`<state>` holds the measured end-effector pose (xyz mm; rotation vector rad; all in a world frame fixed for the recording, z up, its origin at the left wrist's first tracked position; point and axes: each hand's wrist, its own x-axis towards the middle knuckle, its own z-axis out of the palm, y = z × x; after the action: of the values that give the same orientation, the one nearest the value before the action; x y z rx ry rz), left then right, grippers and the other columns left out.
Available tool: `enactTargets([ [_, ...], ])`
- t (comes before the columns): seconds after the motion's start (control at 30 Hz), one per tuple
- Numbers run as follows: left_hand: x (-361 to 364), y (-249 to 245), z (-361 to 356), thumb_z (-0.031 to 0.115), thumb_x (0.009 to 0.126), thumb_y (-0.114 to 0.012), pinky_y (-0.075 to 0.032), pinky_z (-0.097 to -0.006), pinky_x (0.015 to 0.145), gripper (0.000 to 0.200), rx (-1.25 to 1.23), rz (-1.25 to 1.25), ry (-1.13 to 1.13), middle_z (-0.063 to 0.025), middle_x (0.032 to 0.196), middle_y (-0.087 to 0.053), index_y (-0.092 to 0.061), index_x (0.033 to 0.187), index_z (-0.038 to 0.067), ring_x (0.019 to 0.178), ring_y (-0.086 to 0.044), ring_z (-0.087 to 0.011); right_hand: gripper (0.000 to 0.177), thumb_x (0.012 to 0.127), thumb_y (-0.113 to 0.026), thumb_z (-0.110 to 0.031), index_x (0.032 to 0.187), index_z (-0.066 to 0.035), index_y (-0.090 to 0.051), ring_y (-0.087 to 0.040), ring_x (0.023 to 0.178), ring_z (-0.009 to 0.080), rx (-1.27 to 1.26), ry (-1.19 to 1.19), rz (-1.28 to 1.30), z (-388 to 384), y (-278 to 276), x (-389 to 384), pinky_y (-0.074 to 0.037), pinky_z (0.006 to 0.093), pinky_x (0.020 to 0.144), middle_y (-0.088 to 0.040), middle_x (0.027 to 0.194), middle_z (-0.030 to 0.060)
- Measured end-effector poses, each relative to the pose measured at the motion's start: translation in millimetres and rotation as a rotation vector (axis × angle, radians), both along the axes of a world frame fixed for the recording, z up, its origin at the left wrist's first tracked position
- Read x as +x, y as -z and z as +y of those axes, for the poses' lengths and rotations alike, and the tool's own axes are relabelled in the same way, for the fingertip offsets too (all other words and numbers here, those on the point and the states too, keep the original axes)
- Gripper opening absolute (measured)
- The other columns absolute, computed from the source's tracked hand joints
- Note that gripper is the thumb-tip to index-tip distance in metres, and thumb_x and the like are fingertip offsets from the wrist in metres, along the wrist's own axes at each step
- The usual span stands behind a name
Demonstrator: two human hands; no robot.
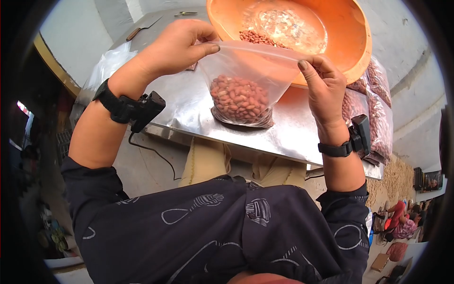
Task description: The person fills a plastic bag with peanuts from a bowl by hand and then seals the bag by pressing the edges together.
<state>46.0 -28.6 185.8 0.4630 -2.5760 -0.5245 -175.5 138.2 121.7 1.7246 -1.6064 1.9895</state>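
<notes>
The left hand pinches one top corner of a clear, limp plastic bag between thumb and fingers, and the right hand pinches the opposite corner, the rim drawn out between them. Reddish, oval, smooth-skinned peanuts fill its lower part (a few show paler patches), and the bag's base is at the front edge of a shiny, reflective metal table. Pale, scuffed walls rise beyond; at right, tan material is spread over the floor, near people in red clothing. Just behind the bag, a wide, rounded orange plastic basin holds loose peanuts and crumpled clear plastic. Packed, glossy peanut bags are stacked beside the right hand. A wooden-handled knife lies at far left, beyond whitish, crinkled plastic bags.
</notes>
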Motion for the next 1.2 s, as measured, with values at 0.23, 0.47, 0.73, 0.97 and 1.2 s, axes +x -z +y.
enactTargets([
  [0.23, 17, 4, -18, 0.011, 0.081, -0.062, -0.043, -0.0252, 0.061, 0.013, 0.008, 0.027, 0.022, -0.0014, 0.075, -0.055, -0.058, 0.082, -0.001, 0.071, -0.048, -0.0083, 0.010, 0.080, -0.065, -0.009, 0.081, 0.001, -0.063, -0.052, 0.071, 0.0091, 0.002, -0.026, -0.025, 0, 0, 0, -0.042, 0.0225, 0.067, -0.061, 0.076, 0.0023],
  [0.47, 32, 18, -33, 0.014, 0.082, -0.064, -0.044, -0.0216, 0.065, 0.015, 0.469, 0.152, 0.049, -0.0017, 0.078, -0.061, -0.065, 0.088, 0.000, 0.072, -0.053, -0.0074, 0.012, 0.082, -0.064, -0.008, 0.087, 0.002, -0.062, -0.052, 0.073, 0.0058, 0.036, -0.151, -0.184, 1, -3, 7, -0.042, 0.0189, 0.068, -0.061, 0.080, 0.0000],
  [0.73, 37, 40, -28, 0.012, 0.082, -0.064, -0.045, -0.0209, 0.064, 0.017, 0.737, 0.328, 0.111, -0.0011, 0.077, -0.061, -0.065, 0.095, 0.001, 0.069, -0.054, -0.0070, 0.013, 0.083, -0.063, -0.007, 0.090, 0.003, -0.062, -0.053, 0.077, 0.0065, 0.045, -0.209, -0.293, -3, 0, 6, -0.042, 0.0189, 0.072, -0.061, 0.082, 0.0007],
  [0.97, 35, 53, -32, 0.010, 0.083, -0.064, -0.042, -0.0200, 0.063, 0.016, 0.771, 0.449, 0.086, -0.0018, 0.077, -0.060, -0.064, 0.095, 0.000, 0.068, -0.051, -0.0078, 0.011, 0.083, -0.063, -0.006, 0.090, 0.003, -0.062, -0.053, 0.078, 0.0067, 0.045, -0.197, -0.273, -2, 1, 4, -0.042, 0.0194, 0.073, -0.060, 0.083, 0.0008],
  [1.2, 34, 56, -34, 0.008, 0.083, -0.062, -0.041, -0.0205, 0.066, 0.013, 0.731, 0.491, 0.161, -0.0016, 0.081, -0.060, -0.064, 0.093, -0.001, 0.071, -0.051, -0.0076, 0.011, 0.083, -0.063, -0.006, 0.089, 0.002, -0.062, -0.053, 0.078, 0.0064, 0.045, -0.177, -0.274, -2, 3, 3, -0.042, 0.0190, 0.073, -0.060, 0.082, 0.0005],
])
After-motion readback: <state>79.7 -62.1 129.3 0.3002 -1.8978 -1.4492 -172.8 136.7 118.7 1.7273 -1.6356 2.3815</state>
